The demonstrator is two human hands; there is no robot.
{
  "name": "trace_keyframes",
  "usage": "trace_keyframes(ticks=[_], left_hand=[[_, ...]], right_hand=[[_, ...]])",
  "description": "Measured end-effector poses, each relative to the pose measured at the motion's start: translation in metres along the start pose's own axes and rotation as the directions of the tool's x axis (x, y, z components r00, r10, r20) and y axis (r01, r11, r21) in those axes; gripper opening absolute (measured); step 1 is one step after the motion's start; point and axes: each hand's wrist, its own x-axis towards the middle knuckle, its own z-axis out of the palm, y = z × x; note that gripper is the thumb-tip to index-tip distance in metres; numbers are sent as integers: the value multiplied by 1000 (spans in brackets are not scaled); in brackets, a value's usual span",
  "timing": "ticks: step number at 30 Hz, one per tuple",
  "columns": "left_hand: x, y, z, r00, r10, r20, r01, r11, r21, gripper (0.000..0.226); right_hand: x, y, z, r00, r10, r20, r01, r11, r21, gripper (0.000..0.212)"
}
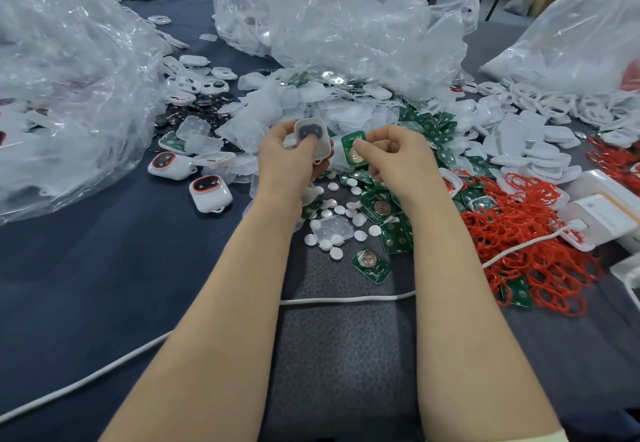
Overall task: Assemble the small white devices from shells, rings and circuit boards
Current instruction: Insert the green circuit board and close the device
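Left: assembled devices [210, 193] on the table [86, 268], before a plastic bag [69, 78]
Centre: circuit boards [381, 206] before shells [346, 112]
Right: rings [519, 234] left of a cabled box [602, 216]

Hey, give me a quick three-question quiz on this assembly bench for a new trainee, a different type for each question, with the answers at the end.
1. True or false: the left hand holds a white shell.
2. Which part does the right hand pinch? A) a red ring B) a green circuit board C) a white disc
3. Fill in: the two assembled white devices lie to the ____ of both hands.

Key: 1 true; 2 B; 3 left.
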Motion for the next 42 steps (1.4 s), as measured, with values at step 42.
trace_keyframes(ticks=[42], left_hand=[[2,8,-4,995,22,-102,-39,985,-169,13]], right_hand=[[-28,-33,38,872,143,468,228,728,-646,31]])
